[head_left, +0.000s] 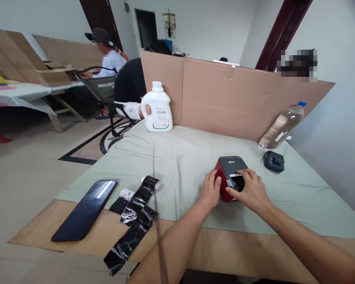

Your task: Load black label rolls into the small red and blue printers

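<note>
A small red and black printer (pixel 229 177) sits on the pale green cloth (pixel 177 157) that covers the table, right of the middle and a little back from the cloth's near edge. The left hand (pixel 210 191) rests against the printer's red left side, fingers lightly curled and the thumb against the casing, steadying it rather than gripping around it. The right hand (pixel 251 189) lies over the printer's top right corner, fingers spread and bent, with the fingertips at the black slot on top; it clasps nothing else. Between the printer and the near cloth edge there is only a narrow strip of cloth, then bare wooden board (pixel 77 225) out to the table's front edge. To the left the cloth lies open as far as a loose strip of black marbled film (pixel 134 221), which runs from a small roll on the cloth, across the cloth edge and out over the table's front edge. A dark phone (pixel 85 209) lies just left of it, slanting over the same cloth edge. Behind the printer the cloth is free up to a cardboard wall (pixel 225 98). A white jug (pixel 158 108) stands at the wall's left end, a clear bottle (pixel 281 126) leans at its right end, and a small dark case (pixel 273 161) lies near the bottle.
</note>
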Available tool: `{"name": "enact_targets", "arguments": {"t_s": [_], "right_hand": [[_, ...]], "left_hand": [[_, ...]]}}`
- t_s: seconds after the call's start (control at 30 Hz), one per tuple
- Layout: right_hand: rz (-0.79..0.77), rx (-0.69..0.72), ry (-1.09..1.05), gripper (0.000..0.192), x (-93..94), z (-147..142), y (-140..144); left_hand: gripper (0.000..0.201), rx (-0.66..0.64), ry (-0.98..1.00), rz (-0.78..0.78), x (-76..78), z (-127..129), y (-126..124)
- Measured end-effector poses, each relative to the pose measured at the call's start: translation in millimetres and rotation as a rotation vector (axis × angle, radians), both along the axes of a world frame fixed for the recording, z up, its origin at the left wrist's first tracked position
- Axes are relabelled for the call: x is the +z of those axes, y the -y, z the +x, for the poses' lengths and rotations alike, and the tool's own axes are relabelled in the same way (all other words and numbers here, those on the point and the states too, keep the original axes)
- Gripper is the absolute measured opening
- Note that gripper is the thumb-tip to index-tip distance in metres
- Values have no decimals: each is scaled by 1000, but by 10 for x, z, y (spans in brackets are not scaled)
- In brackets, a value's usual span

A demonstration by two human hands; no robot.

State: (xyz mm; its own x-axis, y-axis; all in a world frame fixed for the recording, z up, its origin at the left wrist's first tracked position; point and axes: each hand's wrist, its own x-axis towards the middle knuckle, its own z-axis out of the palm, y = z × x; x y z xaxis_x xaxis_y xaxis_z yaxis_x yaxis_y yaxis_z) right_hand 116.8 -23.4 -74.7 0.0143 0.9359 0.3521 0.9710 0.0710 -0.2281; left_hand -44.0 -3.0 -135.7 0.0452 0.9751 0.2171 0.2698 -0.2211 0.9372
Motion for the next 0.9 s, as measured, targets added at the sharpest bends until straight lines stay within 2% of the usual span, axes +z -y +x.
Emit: {"name": "enact_targets", "arguments": {"t_s": [0.13,0.33,0.47,0.53,0.63,0.77,0.9], "right_hand": [[55,13,-45,65,-53,-116,198],[97,189,-207,51,-154,-14,438],[157,206,-387,31,-169,123,366],[204,164,-534,31,-198,193,259],[240,108,-787,28,-330,255,113],[187,156,-1083,48,-563,230,54],[131,232,-1223,62,-616,198,57]], "left_hand": [[57,-105,66,-27,-46,11,19],[61,-182,204,-32,5,-27,30],[63,-264,249,-13,61,-22,30],[65,-273,324,-93,97,2,29],[77,-246,542,-244,169,59,31],[90,-144,733,-379,288,135,36],[94,-53,852,-457,383,189,31]]}}
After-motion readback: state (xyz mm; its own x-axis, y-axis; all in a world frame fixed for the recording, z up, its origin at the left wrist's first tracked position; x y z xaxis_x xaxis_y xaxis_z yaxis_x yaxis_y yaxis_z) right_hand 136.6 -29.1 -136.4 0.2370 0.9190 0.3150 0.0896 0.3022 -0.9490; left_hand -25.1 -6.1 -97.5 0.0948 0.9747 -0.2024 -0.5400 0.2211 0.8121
